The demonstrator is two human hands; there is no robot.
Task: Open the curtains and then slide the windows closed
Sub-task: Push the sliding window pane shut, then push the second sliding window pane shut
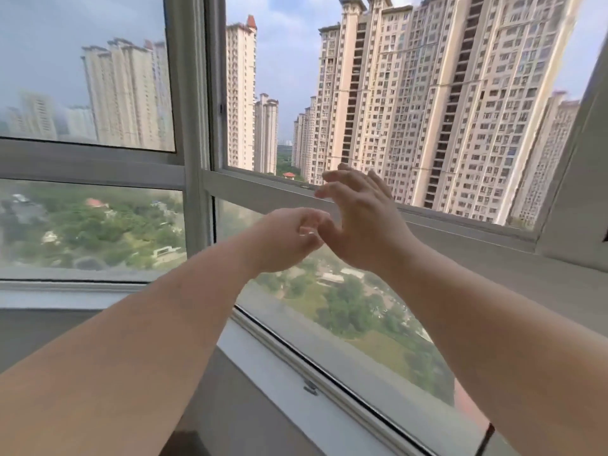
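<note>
A corner window with grey-white frames fills the view. The upper right window opening (411, 103) looks unglazed and clear, while the upper left pane (85, 70) is tinted glass. A vertical frame post (194, 93) stands between them. My right hand (358, 215) is raised in front of the horizontal rail (263, 189), fingers spread, holding nothing. My left hand (286, 238) hangs just left of it with fingers loosely curled, its fingertips close to the right palm. No curtain is in view.
A white sill (279, 366) runs diagonally below the lower right pane (362, 317), with a small metal latch (310, 387) on it. A white wall reveal (579, 192) bounds the window on the right. Tall apartment blocks stand outside.
</note>
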